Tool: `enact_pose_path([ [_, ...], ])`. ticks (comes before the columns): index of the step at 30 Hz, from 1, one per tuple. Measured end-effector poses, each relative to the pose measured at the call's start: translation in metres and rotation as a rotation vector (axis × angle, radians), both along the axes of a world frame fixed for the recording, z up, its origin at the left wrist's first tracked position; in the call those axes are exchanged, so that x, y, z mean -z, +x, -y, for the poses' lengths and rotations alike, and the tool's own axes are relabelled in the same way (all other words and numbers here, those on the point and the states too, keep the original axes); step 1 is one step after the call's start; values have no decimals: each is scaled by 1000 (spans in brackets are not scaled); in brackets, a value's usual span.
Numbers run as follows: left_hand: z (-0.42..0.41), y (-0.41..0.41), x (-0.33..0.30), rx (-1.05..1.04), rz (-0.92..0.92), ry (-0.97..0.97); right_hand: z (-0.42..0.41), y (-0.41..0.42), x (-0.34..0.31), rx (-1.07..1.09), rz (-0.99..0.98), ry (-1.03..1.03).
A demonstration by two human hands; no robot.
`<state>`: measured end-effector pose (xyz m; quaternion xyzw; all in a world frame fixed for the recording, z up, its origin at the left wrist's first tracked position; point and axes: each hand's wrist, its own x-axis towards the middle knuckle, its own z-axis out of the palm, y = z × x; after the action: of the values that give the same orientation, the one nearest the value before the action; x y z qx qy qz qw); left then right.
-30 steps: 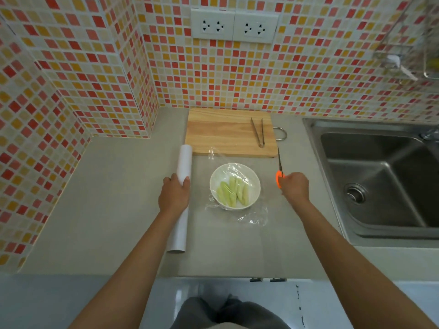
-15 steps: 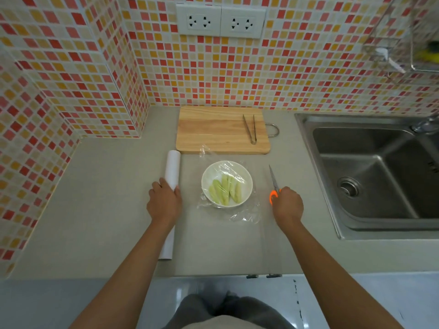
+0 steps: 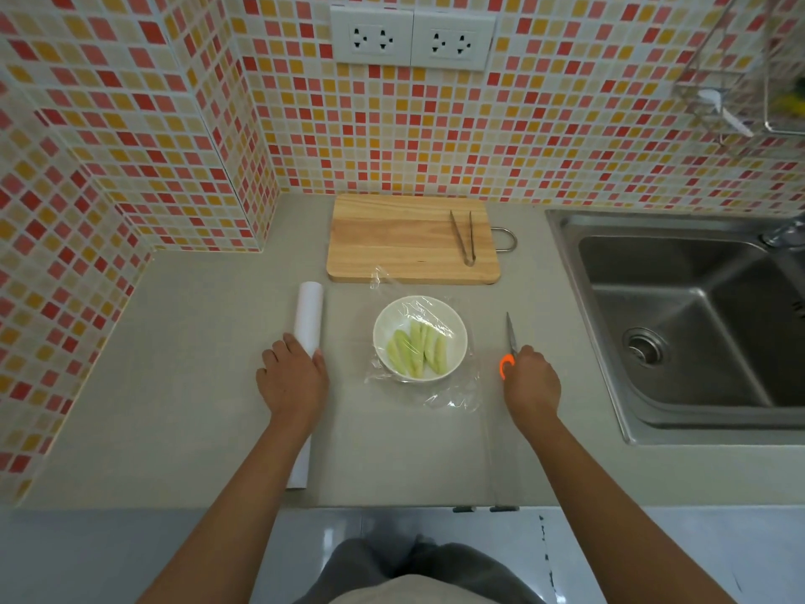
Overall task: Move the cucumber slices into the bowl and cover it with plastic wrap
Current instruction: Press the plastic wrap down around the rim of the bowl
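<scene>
A: Take the bowl (image 3: 420, 337) as the centre. What lies to its left?

B: The roll of plastic wrap (image 3: 307, 342), lying lengthwise on the counter (image 3: 174, 385). The left hand (image 3: 292, 379) lies over its middle, fingers curled over the tube.

A: And the bowl itself?

B: White, standing on the counter just in front of the wooden cutting board (image 3: 411, 237). The cucumber slices (image 3: 417, 350) lie inside it, and a sheet of clear film (image 3: 435, 390) is spread loosely over the top, its crumpled edges on the counter around the bowl.

A: On the board?

B: Metal tongs (image 3: 463, 237) toward its right end, behind the bowl.

A: Right of the bowl?

B: The right hand (image 3: 531, 381) grips the orange-handled scissors (image 3: 509, 346), blades together and pointing away from the person. Further right is the steel sink (image 3: 697, 324).
</scene>
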<state>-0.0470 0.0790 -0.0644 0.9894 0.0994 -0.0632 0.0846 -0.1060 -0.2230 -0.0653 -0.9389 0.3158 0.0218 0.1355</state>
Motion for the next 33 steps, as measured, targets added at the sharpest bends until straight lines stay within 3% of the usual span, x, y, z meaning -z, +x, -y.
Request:
enact_pose_path([
  [14, -2, 6, -1, -23, 8, -78, -3, -4, 2, -76, -41, -144],
  [18, 4, 6, -15, 21, 192, -74, -6, 1, -5, -98, 89, -174],
  [21, 32, 10, -30, 108, 255, -384, -19, 19, -19, -101, 370, 204],
  [24, 67, 25, -36, -49, 51, -784, -41, 39, -33, -164, 481, 578],
  [27, 84, 37, -37, -131, -46, -922, -54, 50, -34, -196, 437, 605],
  [33, 88, 40, -24, -220, 126, -998, -64, 54, -19, -328, 347, 523],
])
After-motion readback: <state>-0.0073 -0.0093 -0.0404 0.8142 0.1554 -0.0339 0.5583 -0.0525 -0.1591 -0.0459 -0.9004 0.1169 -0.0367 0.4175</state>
